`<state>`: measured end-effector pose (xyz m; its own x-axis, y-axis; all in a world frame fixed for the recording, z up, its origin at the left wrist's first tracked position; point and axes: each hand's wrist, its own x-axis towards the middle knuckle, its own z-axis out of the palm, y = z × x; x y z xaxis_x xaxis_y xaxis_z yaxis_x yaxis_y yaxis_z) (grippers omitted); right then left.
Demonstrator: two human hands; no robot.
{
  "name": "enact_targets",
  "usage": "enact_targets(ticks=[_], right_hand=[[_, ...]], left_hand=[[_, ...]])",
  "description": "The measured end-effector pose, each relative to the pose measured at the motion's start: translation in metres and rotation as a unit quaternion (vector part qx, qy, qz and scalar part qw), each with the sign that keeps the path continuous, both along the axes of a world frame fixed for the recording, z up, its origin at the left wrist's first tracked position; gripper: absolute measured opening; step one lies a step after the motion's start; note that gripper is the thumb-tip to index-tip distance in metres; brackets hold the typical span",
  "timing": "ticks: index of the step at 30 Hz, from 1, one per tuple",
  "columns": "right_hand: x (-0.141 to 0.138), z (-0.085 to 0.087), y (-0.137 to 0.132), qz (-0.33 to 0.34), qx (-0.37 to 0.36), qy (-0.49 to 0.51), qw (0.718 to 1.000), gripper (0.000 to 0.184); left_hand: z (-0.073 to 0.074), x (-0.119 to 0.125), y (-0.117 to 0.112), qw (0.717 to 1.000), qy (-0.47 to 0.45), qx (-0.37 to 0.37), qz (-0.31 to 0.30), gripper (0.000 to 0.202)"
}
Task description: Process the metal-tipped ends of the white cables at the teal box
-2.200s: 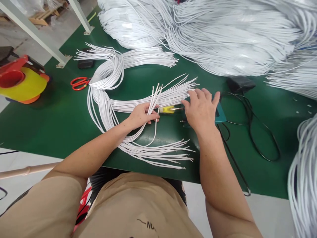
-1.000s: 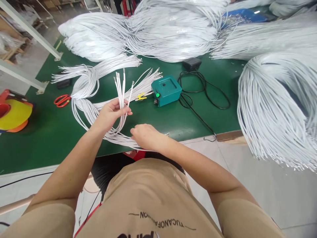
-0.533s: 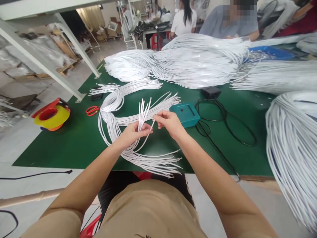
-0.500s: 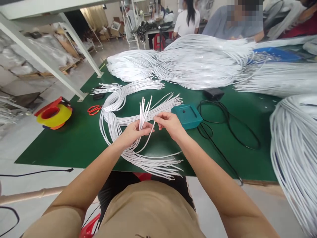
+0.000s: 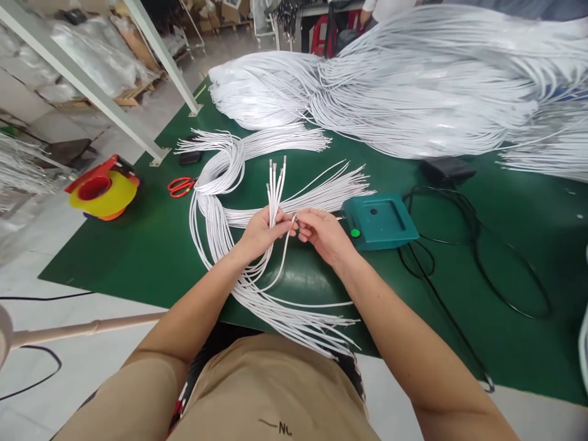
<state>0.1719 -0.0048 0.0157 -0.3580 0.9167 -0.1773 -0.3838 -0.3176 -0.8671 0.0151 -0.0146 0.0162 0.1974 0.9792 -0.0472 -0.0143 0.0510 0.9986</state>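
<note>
My left hand (image 5: 261, 236) is closed round a small bunch of white cables (image 5: 274, 184) whose metal-tipped ends stand upright above the fist. My right hand (image 5: 321, 231) pinches the end of a single white cable (image 5: 285, 250) right beside the left thumb. That cable curves down to the green table (image 5: 138, 245). A larger sheaf of white cables (image 5: 220, 208) loops from behind the hands round to the table's near edge. A teal box (image 5: 379, 220) with a green button sits just right of my right hand.
Huge heaps of white cable (image 5: 390, 86) cover the far side of the table. Red scissors (image 5: 181, 185) lie at the left, and a black adapter (image 5: 448, 168) with black cords (image 5: 478, 257) lies at the right. A red and yellow reel (image 5: 101, 193) stands on the floor to the left.
My right hand went from the teal box to the near cable ends, then came up with one cable end to the bunch in my left hand. The view has tilted down.
</note>
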Motion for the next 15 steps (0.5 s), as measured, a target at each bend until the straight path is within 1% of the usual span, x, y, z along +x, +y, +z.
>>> enact_targets(ticks=[4,5,7,9,12,15], right_hand=[[0.002,0.000,0.002,0.010,-0.013,-0.007,1.000,0.041],[0.003,-0.001,0.002,0.010,-0.018,-0.016,1.000,0.043],[0.005,-0.002,0.003,0.011,-0.023,-0.038,0.999,0.042],[0.006,-0.005,0.003,0.021,-0.030,-0.037,0.999,0.039],[0.007,-0.007,0.002,0.037,-0.051,0.003,0.998,0.037],[0.007,-0.008,0.000,0.045,-0.055,0.036,0.997,0.037]], left_hand=[[-0.009,0.003,0.001,0.999,-0.008,-0.006,-0.043,0.040],[-0.010,0.004,0.001,0.999,-0.009,-0.008,-0.052,0.040],[-0.013,0.006,0.000,0.998,-0.007,-0.012,-0.055,0.041],[-0.015,0.006,-0.001,0.999,-0.003,-0.015,-0.047,0.040],[-0.019,0.004,-0.001,0.999,-0.002,-0.015,-0.040,0.038],[-0.019,0.001,-0.001,0.999,-0.009,-0.016,-0.028,0.035]])
